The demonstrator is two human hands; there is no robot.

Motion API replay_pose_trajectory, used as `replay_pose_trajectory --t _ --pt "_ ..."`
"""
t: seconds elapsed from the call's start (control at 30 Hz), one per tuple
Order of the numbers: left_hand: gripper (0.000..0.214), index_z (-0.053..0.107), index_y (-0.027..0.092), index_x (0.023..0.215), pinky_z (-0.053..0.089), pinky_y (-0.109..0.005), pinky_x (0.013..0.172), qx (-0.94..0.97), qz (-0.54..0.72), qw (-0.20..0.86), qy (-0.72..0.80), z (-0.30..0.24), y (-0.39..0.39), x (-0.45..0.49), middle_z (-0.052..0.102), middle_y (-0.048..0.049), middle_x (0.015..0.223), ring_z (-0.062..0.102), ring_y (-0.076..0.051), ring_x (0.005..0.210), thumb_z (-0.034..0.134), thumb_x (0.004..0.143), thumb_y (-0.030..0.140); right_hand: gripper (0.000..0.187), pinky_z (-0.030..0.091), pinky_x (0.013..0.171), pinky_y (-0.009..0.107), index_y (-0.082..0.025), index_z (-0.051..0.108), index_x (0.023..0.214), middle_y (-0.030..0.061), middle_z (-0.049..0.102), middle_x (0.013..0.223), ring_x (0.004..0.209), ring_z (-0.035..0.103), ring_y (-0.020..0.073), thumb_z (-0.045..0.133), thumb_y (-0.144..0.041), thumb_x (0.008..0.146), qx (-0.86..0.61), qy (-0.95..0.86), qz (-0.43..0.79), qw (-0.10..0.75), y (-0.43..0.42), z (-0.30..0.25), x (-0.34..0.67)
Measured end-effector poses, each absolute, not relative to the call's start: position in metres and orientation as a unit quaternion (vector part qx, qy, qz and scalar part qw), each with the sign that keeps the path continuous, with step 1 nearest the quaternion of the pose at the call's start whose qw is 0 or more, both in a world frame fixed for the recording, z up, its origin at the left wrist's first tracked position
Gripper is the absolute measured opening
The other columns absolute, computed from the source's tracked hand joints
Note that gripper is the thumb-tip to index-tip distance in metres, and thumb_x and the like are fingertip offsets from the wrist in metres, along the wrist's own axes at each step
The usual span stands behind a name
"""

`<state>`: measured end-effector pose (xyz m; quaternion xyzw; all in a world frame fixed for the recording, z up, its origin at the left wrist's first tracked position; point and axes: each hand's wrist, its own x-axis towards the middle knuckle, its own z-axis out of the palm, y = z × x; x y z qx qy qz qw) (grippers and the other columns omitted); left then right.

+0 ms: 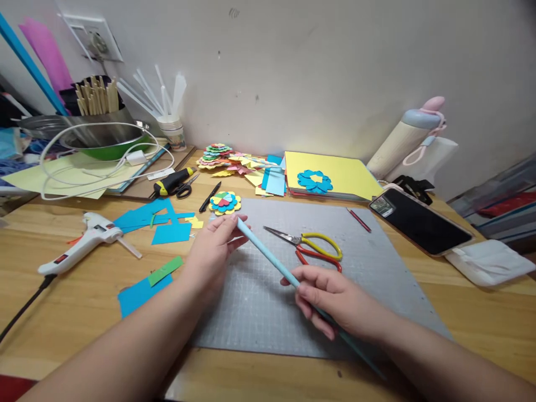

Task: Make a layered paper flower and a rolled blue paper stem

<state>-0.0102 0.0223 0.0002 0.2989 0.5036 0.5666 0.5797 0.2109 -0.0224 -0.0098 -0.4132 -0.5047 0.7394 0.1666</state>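
Observation:
A thin light-blue rolled paper stick [268,254] slants across the view above the grey cutting mat [247,324]. My left hand [218,240] pinches its upper end between thumb and fingers. Lower down, my right hand [322,298] grips the same stick, whose far end runs past the palm toward the mat's front edge. Scissors [320,245] with one yellow and one red handle lie on the mat just beyond my right hand. Behind my left hand sits a layered paper flower [226,202] in yellow, blue, red and green.
A white glue gun [84,245] with a black cord lies left, near blue paper scraps [171,233]. Paper flowers [215,156] and yellow sheets [347,170] line the back. A phone [419,220] rests at right, by a bottle [406,134]. A red pencil [360,220] lies on the mat.

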Motion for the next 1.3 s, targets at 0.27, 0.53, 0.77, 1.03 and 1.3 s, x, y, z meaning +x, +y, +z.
replay_pose_trajectory --t 0.27,0.53,0.77,1.03,1.3 --pt "0.023 0.069 0.017 0.093 0.036 -0.016 0.046 0.297 0.627 0.549 0.466 0.005 0.02 -0.007 0.065 -0.0011 0.083 0.05 -0.006 0.058 0.07 0.078 0.035 0.03 0.021 0.031 0.012 -0.015 0.058 0.092 -0.0074 0.052 0.06 0.031 0.034 -0.0011 0.062 -0.045 0.088 -0.371 -0.381 0.826 0.185 -0.016 -0.011 0.214" --pt "0.028 0.061 0.013 0.071 0.034 -0.015 0.04 0.279 0.624 0.537 0.494 0.003 0.024 -0.008 0.062 0.0006 0.064 0.045 -0.003 0.046 0.077 0.073 0.036 0.031 0.032 0.029 0.014 -0.016 0.056 0.091 -0.0041 0.061 0.056 0.033 0.052 0.0068 0.061 -0.047 0.088 -0.371 -0.394 0.819 0.191 -0.018 -0.015 0.214" --pt "0.025 0.066 0.014 0.09 0.044 -0.017 0.043 0.32 0.587 0.596 0.444 0.004 0.022 -0.002 0.067 -0.0025 0.075 0.054 -0.007 0.05 0.074 0.076 0.033 0.032 0.025 0.028 0.012 -0.017 0.053 0.08 -0.0051 0.06 0.048 0.029 0.048 0.0049 0.066 -0.046 0.084 -0.415 -0.404 0.786 0.216 -0.019 -0.021 0.212" --pt "0.013 0.065 0.01 0.087 0.049 -0.019 0.046 0.286 0.586 0.604 0.457 0.002 0.02 0.001 0.067 -0.0045 0.073 0.055 -0.007 0.049 0.057 0.088 0.02 0.035 0.029 0.029 0.014 -0.014 0.059 0.078 0.0012 0.065 0.051 0.031 0.052 0.0073 0.063 -0.048 0.083 -0.413 -0.377 0.791 0.25 -0.017 -0.02 0.213" --pt "0.019 0.064 0.012 0.09 0.054 -0.023 0.059 0.344 0.514 0.677 0.4 -0.005 0.011 0.008 0.069 -0.0031 0.08 0.062 -0.01 0.058 0.071 0.078 0.024 0.037 0.039 0.033 0.015 -0.014 0.058 0.09 0.0034 0.069 0.063 0.041 0.062 0.0113 0.055 -0.051 0.088 -0.373 -0.38 0.805 0.263 -0.02 -0.022 0.21"
